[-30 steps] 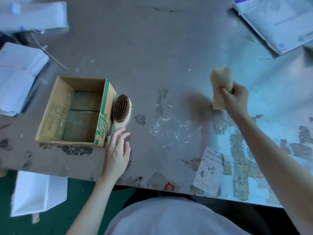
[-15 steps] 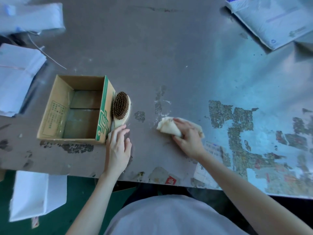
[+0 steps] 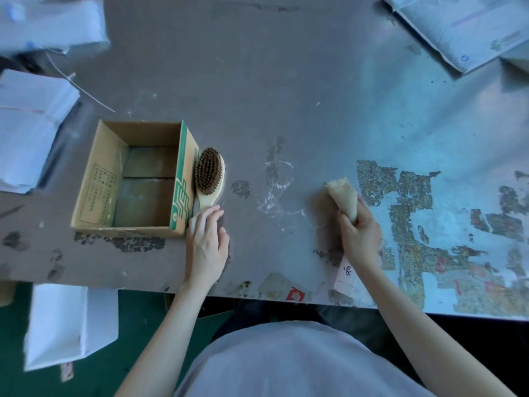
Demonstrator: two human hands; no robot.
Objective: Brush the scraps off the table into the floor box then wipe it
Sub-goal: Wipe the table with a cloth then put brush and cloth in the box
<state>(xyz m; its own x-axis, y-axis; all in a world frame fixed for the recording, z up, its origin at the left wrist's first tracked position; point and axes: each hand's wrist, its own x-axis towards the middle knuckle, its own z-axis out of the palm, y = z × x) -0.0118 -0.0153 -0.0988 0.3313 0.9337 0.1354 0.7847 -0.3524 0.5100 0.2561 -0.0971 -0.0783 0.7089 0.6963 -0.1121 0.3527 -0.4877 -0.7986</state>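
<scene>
Right hand [image 3: 359, 239] grips cloth [image 3: 343, 196], mid-frame on bench [image 3: 286, 81]; left hand [image 3: 207, 245] lies open beside brush [image 3: 209, 174]. Advise overlapping strokes; cloth contact probably partial.

We record our left hand [image 3: 207, 245] lying palm down, fingers loosely extended and pointing away from us, wrist straight, forearm running back toward the body. Our right hand [image 3: 359, 234] is closed in a fist, thumb side up, knuckles outward; its forearm extends diagonally from the lower right.
</scene>
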